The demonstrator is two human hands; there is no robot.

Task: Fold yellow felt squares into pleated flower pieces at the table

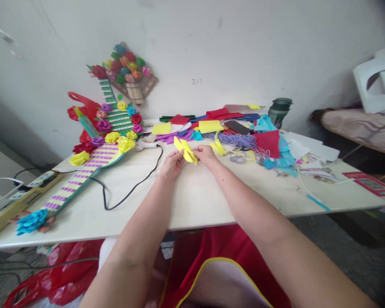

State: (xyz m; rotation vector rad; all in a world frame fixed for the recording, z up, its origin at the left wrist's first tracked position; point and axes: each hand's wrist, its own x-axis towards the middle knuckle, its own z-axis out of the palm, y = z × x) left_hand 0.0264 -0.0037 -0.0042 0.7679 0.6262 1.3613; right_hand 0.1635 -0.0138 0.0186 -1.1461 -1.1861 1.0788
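Both my hands meet over the middle of the white table, holding a folded piece of yellow paper (186,150) between them. My left hand (172,164) pinches its lower left side. At its right edge my right hand (205,154) has its fingers closed on it. The paper stands in several loose layers, raised off the tabletop. Just right of my right hand lies another crumpled yellow piece (217,146). A white glue gun (146,144) with a black cord rests to the left of my hands.
Coloured sheets (210,125), purple yarn (234,140) and a dark phone (237,127) lie along the back. A green bottle (279,112) stands at back right. Paper-flower decorations (93,167) and a power strip (25,199) fill the left. The black cord (133,188) loops across the table.
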